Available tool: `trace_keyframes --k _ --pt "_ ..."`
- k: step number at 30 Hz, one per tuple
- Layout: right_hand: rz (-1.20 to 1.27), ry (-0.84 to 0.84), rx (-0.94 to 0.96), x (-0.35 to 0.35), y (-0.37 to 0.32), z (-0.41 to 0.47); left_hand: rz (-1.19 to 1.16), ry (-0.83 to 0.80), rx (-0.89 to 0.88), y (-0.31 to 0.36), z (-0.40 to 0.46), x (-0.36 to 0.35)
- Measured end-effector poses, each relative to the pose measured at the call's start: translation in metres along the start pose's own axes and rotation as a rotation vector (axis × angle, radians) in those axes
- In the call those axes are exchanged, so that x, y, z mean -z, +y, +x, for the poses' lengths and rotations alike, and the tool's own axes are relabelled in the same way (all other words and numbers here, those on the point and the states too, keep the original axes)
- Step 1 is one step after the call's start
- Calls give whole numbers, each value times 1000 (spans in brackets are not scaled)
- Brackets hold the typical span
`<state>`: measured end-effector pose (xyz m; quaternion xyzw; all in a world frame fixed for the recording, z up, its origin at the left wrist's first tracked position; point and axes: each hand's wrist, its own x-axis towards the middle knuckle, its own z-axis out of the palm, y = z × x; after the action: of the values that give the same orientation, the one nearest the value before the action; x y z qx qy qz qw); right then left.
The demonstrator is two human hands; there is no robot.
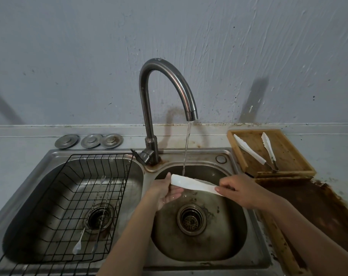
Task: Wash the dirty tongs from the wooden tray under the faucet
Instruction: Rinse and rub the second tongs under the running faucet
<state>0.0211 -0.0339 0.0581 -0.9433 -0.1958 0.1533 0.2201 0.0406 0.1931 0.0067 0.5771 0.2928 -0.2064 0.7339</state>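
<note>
I hold white tongs (193, 184) crosswise over the right sink basin (224, 242), under the running stream from the curved faucet (169, 92). My left hand (167, 191) grips their left tip end, and my right hand (240, 189) pinches their right end. The water lands on the tongs near the left end. Two more white tongs (248, 149) (268, 145) lie in the wooden tray (306, 172) on the counter to the right of the sink.
A black wire rack (69, 226) sits in the left basin with two long thin utensils (93, 216) lying in it. Three metal drain covers (89, 140) rest on the ledge behind. A rusty brown stain (312, 206) covers the counter at right.
</note>
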Motion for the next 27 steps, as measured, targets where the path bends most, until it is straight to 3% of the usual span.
trace_keyframes --k 6,17,23,27 --pt "-46 72 50 -6 4 -3 -29 -17 -26 3 -4 -9" --pt "-450 185 77 -3 -11 -10 -101 -143 -141 -1 -8 -32" --pt "-440 210 64 -1 -7 -11 -245 -14 -177 5 -1 -32" --pt "-382 314 131 -6 -6 -10 -290 -30 -195 11 -8 -29"
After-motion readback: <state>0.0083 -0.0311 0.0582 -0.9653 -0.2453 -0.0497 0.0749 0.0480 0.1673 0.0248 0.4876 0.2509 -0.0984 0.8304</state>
